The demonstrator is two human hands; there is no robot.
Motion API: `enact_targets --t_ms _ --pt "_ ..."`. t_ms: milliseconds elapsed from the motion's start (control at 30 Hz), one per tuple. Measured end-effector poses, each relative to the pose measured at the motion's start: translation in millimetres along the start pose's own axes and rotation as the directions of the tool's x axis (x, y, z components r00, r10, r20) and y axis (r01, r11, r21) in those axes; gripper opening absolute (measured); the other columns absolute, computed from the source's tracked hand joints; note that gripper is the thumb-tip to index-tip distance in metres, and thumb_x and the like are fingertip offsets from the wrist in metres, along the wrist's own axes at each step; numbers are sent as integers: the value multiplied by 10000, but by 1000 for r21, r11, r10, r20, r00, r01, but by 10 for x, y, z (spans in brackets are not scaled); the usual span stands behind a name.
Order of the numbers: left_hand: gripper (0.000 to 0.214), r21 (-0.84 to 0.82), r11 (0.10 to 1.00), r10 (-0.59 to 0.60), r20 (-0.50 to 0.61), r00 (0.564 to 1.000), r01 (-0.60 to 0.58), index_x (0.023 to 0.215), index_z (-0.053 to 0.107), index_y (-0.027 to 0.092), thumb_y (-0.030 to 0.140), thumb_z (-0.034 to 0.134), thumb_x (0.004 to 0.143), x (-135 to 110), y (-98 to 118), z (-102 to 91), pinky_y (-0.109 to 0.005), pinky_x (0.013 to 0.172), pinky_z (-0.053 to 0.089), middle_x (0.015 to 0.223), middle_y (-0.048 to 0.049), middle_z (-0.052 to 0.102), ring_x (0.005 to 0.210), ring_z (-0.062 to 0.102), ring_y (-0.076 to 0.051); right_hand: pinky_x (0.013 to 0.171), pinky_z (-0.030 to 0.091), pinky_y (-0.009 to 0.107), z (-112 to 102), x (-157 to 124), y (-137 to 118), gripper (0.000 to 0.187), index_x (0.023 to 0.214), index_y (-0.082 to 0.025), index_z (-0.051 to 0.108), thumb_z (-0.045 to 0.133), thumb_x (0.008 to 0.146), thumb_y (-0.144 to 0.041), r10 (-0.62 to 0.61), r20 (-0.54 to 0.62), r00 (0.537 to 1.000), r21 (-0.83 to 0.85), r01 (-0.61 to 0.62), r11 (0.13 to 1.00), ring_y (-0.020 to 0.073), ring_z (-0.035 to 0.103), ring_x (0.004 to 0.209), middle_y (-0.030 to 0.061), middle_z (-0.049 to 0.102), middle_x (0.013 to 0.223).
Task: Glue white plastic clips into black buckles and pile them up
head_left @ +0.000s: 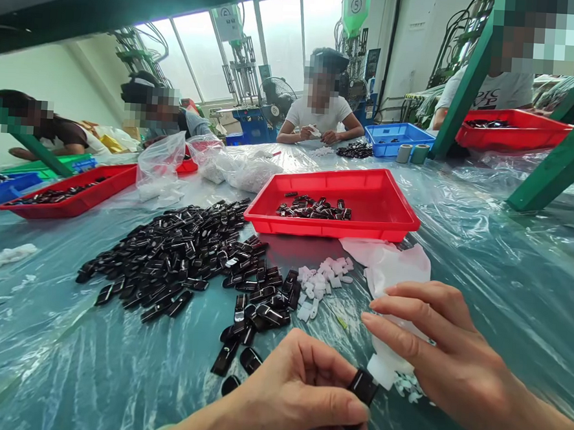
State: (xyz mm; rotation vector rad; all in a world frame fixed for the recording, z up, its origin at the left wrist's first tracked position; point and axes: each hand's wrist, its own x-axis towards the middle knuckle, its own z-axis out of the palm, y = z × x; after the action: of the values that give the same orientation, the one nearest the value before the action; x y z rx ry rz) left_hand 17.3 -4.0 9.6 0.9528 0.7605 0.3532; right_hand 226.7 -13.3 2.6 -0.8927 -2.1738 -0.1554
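Note:
My left hand (305,394) is closed, with thumb and fingers pinching a small black plastic piece (364,387) near the bottom of the view. A small white piece (380,370) touches or overlaps its upper right end; I cannot tell which. To the right, my right hand (435,334) has its fingers stretched out towards the left, above crumpled white sheet-like material (401,264). Its thumb is hidden. Left of my hands lies a big heap of glossy black pieces (177,254), spreading towards my left hand. Beside it is a small pile of white plastic bits (324,279).
A red tray (329,227) holding some black pieces stands beyond the piles. Another red tray (74,195) is at left, a blue tray (399,134) farther back. Green posts (557,160) rise at right. Plastic sheeting covers the table. Several people sit around it.

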Motion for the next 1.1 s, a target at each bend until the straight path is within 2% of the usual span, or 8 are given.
enact_targets --t_ms 200,367,533,700,867,1000,1067,1100 --pt "244 -5 1000 -14 -3 1000 14 690 698 66 300 749 646 6 12 3 -124 384 434 633 -66 633 416 545 -64 832 385 432 1 -6 10 285 1072 -155 583 396 892 -36 -27 0 1000 -27 27 999 254 465 1040 99 604 1013" --pt "257 -11 1000 -23 -26 999 22 676 695 69 308 768 616 0 9 27 -127 376 429 630 -71 640 407 546 -69 853 382 417 1 -11 3 301 1084 -186 579 381 900 -52 0 1 1000 -10 0 1000 243 471 1057 80 610 1029" --pt "231 3 1000 -8 -17 1000 8 707 701 71 290 750 649 0 -4 6 -130 376 424 607 -62 630 393 541 -69 854 378 408 -26 3 -17 310 1062 -215 584 357 908 -72 12 9 1000 -10 -12 1000 236 488 1052 63 627 1017" --pt "275 -41 999 2 -29 1000 -3 703 690 71 311 783 604 7 11 29 -149 413 459 605 -61 625 444 576 -94 822 384 399 16 37 2 351 1028 -210 580 377 847 12 43 -30 999 -43 -44 998 233 509 1017 67 632 969" --pt "277 -67 998 17 -53 998 -20 701 684 83 287 809 562 19 6 46 -170 474 483 631 -60 633 531 608 -123 822 403 370 45 70 32 420 1071 -195 548 375 788 62 92 -27 995 10 -92 996 209 508 992 69 607 964" --pt "252 -54 998 35 -78 996 -39 735 708 91 240 808 558 23 -11 37 -182 525 484 656 -62 650 551 590 -112 784 458 307 59 62 32 418 1111 -209 539 421 773 6 203 -9 979 136 -200 970 183 535 963 58 600 984" --pt "236 -35 998 48 -100 994 -52 739 721 88 217 804 559 22 -16 44 -178 529 467 645 -59 648 526 554 -91 765 481 294 77 35 47 388 1108 -239 549 476 774 -56 324 -2 946 211 -316 925 183 570 948 40 621 999" --pt "225 -27 998 56 -108 993 -60 739 726 88 205 800 561 21 -18 50 -175 530 457 644 -58 646 522 539 -84 762 490 299 87 18 65 364 1103 -254 558 523 773 -106 415 9 910 255 -403 879 191 589 939 32 635 1008"
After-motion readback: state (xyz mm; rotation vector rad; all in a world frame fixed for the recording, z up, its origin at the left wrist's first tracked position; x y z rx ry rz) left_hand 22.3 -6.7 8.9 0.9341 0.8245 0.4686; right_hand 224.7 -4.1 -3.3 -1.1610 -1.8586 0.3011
